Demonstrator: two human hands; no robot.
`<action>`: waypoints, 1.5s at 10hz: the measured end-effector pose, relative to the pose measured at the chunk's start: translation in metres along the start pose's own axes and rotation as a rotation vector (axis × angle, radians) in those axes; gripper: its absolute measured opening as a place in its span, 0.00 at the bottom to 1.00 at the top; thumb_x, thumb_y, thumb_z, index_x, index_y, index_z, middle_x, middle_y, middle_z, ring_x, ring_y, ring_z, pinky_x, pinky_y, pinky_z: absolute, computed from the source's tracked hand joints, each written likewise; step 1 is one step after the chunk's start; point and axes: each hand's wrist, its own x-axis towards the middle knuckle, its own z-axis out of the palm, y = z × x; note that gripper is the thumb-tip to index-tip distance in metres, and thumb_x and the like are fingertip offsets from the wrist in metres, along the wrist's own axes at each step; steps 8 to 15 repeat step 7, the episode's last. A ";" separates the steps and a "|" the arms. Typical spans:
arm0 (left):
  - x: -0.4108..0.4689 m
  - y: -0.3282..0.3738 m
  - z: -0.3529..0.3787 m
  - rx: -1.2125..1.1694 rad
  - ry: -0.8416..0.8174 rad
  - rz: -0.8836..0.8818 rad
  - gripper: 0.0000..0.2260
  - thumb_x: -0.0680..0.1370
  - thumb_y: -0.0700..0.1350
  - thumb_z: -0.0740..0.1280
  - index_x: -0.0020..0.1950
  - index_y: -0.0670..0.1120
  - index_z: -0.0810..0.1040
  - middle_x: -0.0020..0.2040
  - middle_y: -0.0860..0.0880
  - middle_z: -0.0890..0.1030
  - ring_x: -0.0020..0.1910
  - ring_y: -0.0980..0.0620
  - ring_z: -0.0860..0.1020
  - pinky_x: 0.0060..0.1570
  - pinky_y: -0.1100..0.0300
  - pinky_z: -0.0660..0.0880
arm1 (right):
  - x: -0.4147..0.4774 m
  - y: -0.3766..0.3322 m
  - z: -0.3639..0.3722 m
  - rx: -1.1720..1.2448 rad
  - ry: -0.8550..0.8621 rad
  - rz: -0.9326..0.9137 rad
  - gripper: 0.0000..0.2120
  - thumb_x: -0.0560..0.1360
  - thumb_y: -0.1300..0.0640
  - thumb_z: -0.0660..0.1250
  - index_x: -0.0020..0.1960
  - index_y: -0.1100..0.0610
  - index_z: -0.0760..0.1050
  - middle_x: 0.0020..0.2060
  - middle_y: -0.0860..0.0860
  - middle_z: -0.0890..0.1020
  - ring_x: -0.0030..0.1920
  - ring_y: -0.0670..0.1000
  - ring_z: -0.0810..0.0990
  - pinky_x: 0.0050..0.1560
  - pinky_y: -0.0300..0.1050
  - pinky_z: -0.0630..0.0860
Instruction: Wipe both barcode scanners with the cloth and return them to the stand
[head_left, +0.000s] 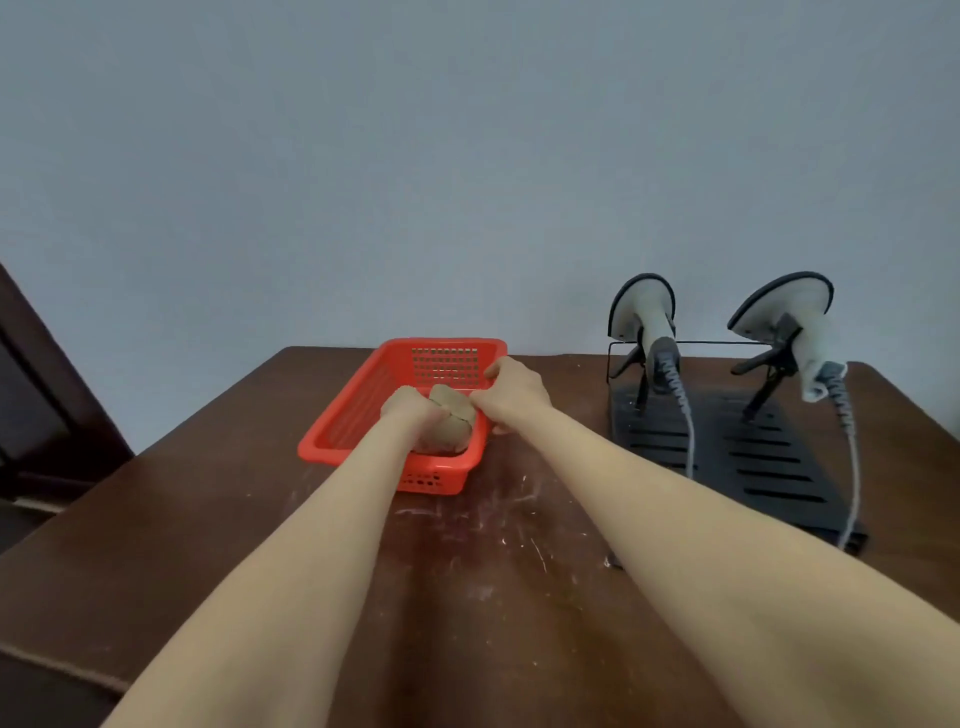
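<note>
Forearms (332, 545) crossed the counter (182, 530) to the red basket (322, 441), left grip (408, 410) clamped on the wadded cloth (451, 415), likely soft, light, bunch it whole; right grip (514, 395) curled on the rim; left scanner (644, 317) and right scanner (784, 312) hung in the stand (769, 457).

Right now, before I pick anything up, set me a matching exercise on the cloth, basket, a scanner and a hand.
1 cloth
2 basket
3 left scanner
4 right hand

a on the stand, cord hanging
b grips the basket's rim
c in the basket, under the left hand
d red, left of the stand

Pairs: 1-c, 2-d, 3-a, 4-b
</note>
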 end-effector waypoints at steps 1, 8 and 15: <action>-0.002 0.010 0.007 0.134 -0.025 0.054 0.19 0.76 0.45 0.68 0.64 0.37 0.72 0.60 0.40 0.77 0.58 0.42 0.77 0.49 0.54 0.75 | 0.001 0.004 -0.010 -0.039 0.054 0.030 0.07 0.71 0.57 0.65 0.48 0.53 0.71 0.42 0.52 0.78 0.35 0.54 0.84 0.45 0.50 0.83; -0.004 0.028 0.009 0.195 0.263 0.331 0.20 0.78 0.48 0.66 0.66 0.40 0.69 0.63 0.40 0.74 0.62 0.41 0.74 0.58 0.48 0.72 | 0.001 0.014 -0.028 -0.201 0.152 -0.050 0.14 0.76 0.50 0.62 0.58 0.55 0.77 0.57 0.55 0.78 0.58 0.58 0.77 0.55 0.48 0.74; -0.004 0.028 0.009 0.195 0.263 0.331 0.20 0.78 0.48 0.66 0.66 0.40 0.69 0.63 0.40 0.74 0.62 0.41 0.74 0.58 0.48 0.72 | 0.001 0.014 -0.028 -0.201 0.152 -0.050 0.14 0.76 0.50 0.62 0.58 0.55 0.77 0.57 0.55 0.78 0.58 0.58 0.77 0.55 0.48 0.74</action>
